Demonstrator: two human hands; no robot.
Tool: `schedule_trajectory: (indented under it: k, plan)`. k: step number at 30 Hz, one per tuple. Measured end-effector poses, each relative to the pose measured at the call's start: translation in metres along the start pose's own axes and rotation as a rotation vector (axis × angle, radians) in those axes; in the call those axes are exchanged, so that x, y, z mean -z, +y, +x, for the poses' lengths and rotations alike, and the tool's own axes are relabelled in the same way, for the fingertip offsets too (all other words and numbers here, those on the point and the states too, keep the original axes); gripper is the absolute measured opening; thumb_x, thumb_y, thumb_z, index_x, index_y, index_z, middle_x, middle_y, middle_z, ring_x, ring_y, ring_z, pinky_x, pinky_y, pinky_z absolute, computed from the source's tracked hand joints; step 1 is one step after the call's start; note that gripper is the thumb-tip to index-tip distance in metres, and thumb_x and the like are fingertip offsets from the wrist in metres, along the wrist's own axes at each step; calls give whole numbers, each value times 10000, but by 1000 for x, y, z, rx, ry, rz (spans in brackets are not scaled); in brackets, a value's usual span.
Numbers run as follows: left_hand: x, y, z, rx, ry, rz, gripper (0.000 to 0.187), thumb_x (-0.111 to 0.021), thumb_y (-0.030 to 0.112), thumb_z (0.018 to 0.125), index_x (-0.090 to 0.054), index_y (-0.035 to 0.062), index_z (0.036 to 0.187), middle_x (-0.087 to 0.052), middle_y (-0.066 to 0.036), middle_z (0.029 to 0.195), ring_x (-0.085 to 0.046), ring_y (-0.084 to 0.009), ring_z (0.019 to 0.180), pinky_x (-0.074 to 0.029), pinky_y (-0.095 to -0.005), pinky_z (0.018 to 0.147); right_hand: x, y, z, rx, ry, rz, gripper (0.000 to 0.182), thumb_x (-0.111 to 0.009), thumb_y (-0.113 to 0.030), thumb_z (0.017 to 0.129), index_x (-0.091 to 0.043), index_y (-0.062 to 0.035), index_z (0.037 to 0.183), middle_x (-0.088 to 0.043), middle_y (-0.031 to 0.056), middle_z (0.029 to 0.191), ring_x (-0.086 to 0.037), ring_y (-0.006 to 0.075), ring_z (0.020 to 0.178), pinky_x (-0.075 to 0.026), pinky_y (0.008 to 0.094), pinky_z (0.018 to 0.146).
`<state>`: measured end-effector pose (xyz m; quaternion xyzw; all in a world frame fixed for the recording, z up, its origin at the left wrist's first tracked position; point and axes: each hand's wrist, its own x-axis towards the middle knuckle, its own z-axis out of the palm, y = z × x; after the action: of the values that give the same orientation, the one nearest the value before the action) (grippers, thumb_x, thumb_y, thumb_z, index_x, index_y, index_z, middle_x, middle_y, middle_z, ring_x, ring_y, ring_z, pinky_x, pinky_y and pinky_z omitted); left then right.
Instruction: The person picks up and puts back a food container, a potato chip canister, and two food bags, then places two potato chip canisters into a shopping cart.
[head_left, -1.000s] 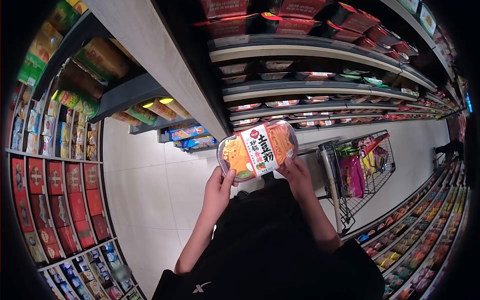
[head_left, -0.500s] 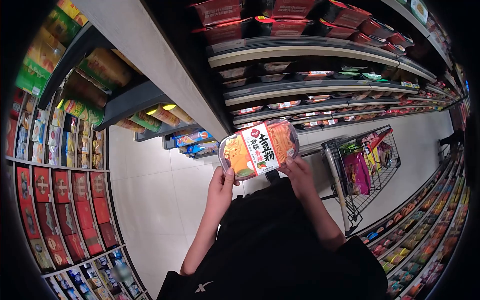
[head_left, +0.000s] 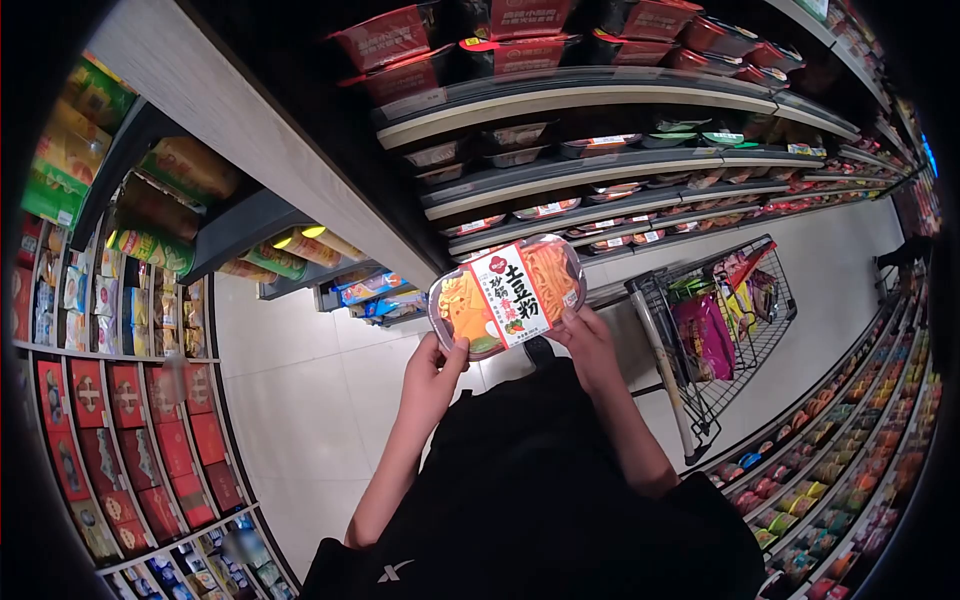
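A sealed tray of instant potato noodles (head_left: 510,297) is held up in front of my body, its printed label facing me. The label is white and red with large Chinese characters, between pictures of noodles. My left hand (head_left: 436,368) grips the lower left edge, thumb on the front. At the lower right edge my right hand (head_left: 585,345) closes on the tray, also with its thumb on the front. The fingers behind the tray are partly hidden.
Shelves with packaged trays (head_left: 550,209) run along the far side. To the right stands a shopping cart (head_left: 715,335) holding a purple bag (head_left: 708,337). Chip cans (head_left: 150,250) and red boxes (head_left: 175,447) fill shelves at left. Pale floor tiles (head_left: 310,420) lie below.
The view has shifted slightly, so the shelves and cart appear a little further left. Both hands still hold the tray, which sits slightly more to the left in view.
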<state>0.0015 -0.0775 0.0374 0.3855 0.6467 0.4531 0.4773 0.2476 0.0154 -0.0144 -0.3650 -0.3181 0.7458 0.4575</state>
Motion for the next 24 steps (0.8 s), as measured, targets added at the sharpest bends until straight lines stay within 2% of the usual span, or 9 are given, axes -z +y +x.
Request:
schedule_trajectory:
  k: [4,7,13,15,21,24]
  plan:
    - [-6,5,1,22,11,29,284,-642,261,1096,-632,-23,1090,-703,-61,898,-638,-100,816,-519,-278,771,6,1,2,-32,24,11,306,-540,-183,1127,-629,35,1324,-672,96,1211,-681,185,1119,-571,415,1033]
    - [-10,4,3,65,-19,70,311,-618,297,1112,-640,-8,1167,-668,-33,906,-615,-99,833,-497,-279,796,13,6,6,-58,53,30,298,-550,-199,1128,-638,29,1298,-667,85,1134,-685,177,1068,-588,407,1014]
    - [-16,-7,4,23,44,178,384,-575,377,1127,-614,-5,1111,-658,-56,945,-594,-113,875,-498,-286,808,29,21,16,-104,54,70,292,-570,-225,1125,-648,18,1266,-636,61,1038,-681,169,1002,-619,392,965]
    - [-18,-18,9,-16,95,244,386,-565,363,1134,-595,-10,1037,-614,-60,881,-530,-120,832,-469,-298,767,29,18,19,-117,56,74,290,-569,-223,1125,-649,18,1267,-637,62,1041,-679,168,1003,-615,396,974]
    - [-29,-2,14,73,81,57,380,-555,359,1140,-594,6,1004,-626,-37,873,-522,-95,807,-459,-283,740,33,13,32,-157,87,84,294,-571,-220,1122,-639,14,1287,-641,61,1045,-677,168,1014,-590,420,1028]
    - [-34,0,20,80,98,61,378,-556,359,1139,-597,9,1002,-633,-31,867,-516,-87,791,-457,-277,734,36,8,41,-165,64,101,300,-565,-215,1122,-627,16,1302,-648,67,1054,-679,174,1026,-577,433,1055]
